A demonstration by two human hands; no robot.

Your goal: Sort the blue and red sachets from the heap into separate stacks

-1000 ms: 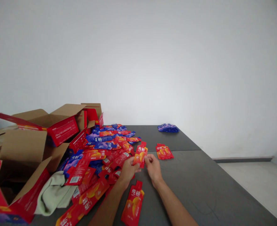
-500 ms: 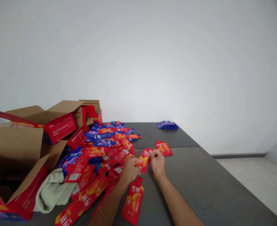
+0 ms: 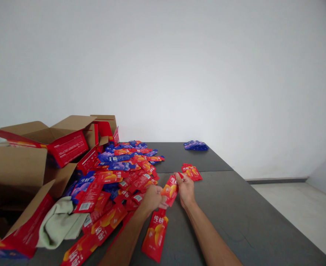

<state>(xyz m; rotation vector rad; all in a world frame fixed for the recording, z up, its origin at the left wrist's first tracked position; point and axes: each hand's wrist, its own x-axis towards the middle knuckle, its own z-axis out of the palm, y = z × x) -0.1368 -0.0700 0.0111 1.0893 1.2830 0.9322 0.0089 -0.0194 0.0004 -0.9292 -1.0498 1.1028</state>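
Observation:
Between my hands is a red pouch (image 3: 169, 190) printed with orange fruit and white characters. My left hand (image 3: 153, 197) grips its lower left edge, and my right hand (image 3: 185, 187) pinches its upper right corner. Both hands are closed on it. Another red pouch (image 3: 155, 236) lies on the dark table just below, close to the held one. Beyond my right hand rests a small overlapped group of red pouches (image 3: 191, 172). To the left of my left hand spreads a loose heap of red and blue pouches (image 3: 136, 181).
A neat stack of blue pouches (image 3: 196, 145) sits at the table's far end. Open cardboard boxes (image 3: 19, 166) crowd the left side, with a pale green cloth (image 3: 61, 223) beside them. The dark table (image 3: 220, 218) runs up to a white wall (image 3: 179, 74).
My view has shifted slightly. Both hands stay on the same red pouch, which has hardly moved. The other pouches lie as before.

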